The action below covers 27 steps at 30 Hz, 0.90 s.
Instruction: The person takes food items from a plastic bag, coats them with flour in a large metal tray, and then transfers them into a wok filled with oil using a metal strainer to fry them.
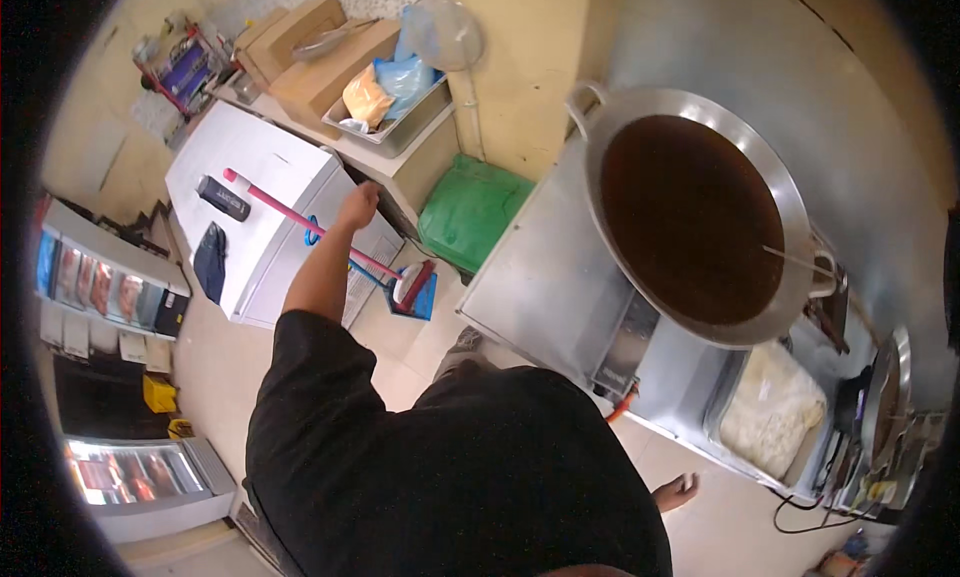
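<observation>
My left hand [361,205] is held out over the edge of a white chest freezer [270,145]. Its fingers look curled, and nothing shows in them. Just below it, a pink-handled broom [300,220] leans against the freezer, its head in a blue dustpan [427,298] on the floor. Low by my side, my right hand [678,492] hangs above the floor tiles with loosely bent fingers and holds nothing. To my right, a large metal wok [600,194] full of dark brown liquid [690,217] sits on a steel work surface [547,254]. A thin utensil handle [795,260] sticks out of the liquid.
A green bin [476,213] stands between the steel surface and a counter bearing cardboard boxes [322,81] and a metal pan of bags [412,119]. A dark bottle [223,198] lies on the freezer. Lit display cases [112,277] line the left; a tray [772,412] holds pale food.
</observation>
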Each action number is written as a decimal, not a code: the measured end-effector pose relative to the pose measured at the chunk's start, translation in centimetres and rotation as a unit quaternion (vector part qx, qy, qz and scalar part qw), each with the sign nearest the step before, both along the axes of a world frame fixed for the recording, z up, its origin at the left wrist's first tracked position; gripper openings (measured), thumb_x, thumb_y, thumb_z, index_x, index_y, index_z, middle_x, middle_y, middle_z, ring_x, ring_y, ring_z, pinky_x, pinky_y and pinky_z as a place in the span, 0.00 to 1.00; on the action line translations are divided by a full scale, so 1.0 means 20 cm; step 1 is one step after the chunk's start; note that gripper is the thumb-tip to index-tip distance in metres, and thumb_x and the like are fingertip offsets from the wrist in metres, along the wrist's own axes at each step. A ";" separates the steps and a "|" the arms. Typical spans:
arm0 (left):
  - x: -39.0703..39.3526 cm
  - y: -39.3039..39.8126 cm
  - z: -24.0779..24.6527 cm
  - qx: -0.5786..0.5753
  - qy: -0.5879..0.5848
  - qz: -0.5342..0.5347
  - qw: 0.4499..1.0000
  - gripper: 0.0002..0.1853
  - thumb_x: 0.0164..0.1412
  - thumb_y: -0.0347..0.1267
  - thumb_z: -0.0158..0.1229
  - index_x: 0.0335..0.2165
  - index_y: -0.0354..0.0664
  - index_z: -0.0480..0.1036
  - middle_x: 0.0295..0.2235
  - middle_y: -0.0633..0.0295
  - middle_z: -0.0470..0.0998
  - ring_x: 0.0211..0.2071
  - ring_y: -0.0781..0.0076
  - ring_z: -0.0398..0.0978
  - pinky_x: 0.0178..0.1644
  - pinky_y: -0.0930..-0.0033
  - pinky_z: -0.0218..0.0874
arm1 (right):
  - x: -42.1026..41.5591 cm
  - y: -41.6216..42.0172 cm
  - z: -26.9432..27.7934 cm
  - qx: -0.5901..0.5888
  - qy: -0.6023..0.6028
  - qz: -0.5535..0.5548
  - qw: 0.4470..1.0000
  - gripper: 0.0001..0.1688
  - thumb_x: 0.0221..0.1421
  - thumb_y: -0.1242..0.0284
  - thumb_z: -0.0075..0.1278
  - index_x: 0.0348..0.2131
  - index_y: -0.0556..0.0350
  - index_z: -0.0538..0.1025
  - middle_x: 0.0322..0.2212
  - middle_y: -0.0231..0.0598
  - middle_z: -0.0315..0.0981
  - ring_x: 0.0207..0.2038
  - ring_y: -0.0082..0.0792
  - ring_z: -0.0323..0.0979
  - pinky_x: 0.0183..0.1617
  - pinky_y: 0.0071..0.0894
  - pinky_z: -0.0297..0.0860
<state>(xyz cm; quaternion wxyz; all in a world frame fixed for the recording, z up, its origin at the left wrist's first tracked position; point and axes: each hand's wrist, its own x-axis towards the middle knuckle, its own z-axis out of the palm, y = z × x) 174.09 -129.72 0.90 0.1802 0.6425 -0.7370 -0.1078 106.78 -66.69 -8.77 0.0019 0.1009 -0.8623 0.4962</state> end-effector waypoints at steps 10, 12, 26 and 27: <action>0.40 -1.19 -0.15 -0.073 -0.087 0.051 0.992 0.24 0.53 0.29 0.51 0.52 0.46 0.65 0.49 0.52 0.70 0.50 0.51 0.68 0.50 0.46 0.61 | 0.98 -0.28 -0.14 0.207 -0.271 0.172 0.924 0.19 0.55 0.77 0.46 0.48 0.62 0.69 0.46 0.47 0.68 0.44 0.33 0.69 0.46 0.33 0.67; 0.46 -1.35 -0.21 -0.052 -0.123 0.065 0.989 0.28 0.53 0.29 0.51 0.54 0.44 0.62 0.55 0.53 0.65 0.57 0.54 0.61 0.57 0.46 0.55 | 1.11 -0.35 -0.05 0.244 -0.287 0.205 0.904 0.19 0.55 0.77 0.47 0.48 0.62 0.69 0.46 0.47 0.68 0.44 0.33 0.69 0.46 0.33 0.67; 0.72 -1.80 -0.13 0.092 -0.271 0.004 0.958 0.13 0.48 0.31 0.65 0.34 0.40 0.76 0.38 0.53 0.79 0.42 0.56 0.77 0.42 0.61 0.69 | 1.40 -0.37 0.05 0.299 -0.312 0.310 0.847 0.20 0.54 0.79 0.48 0.48 0.62 0.70 0.46 0.48 0.69 0.43 0.33 0.70 0.46 0.33 0.68; 0.71 -1.79 -0.06 0.084 -0.266 -0.011 0.960 0.14 0.46 0.32 0.66 0.34 0.40 0.76 0.37 0.53 0.79 0.41 0.55 0.77 0.40 0.63 0.70 | 1.43 -0.36 -0.01 0.278 -0.314 0.325 0.847 0.20 0.53 0.79 0.49 0.48 0.62 0.70 0.46 0.48 0.69 0.43 0.33 0.70 0.46 0.33 0.68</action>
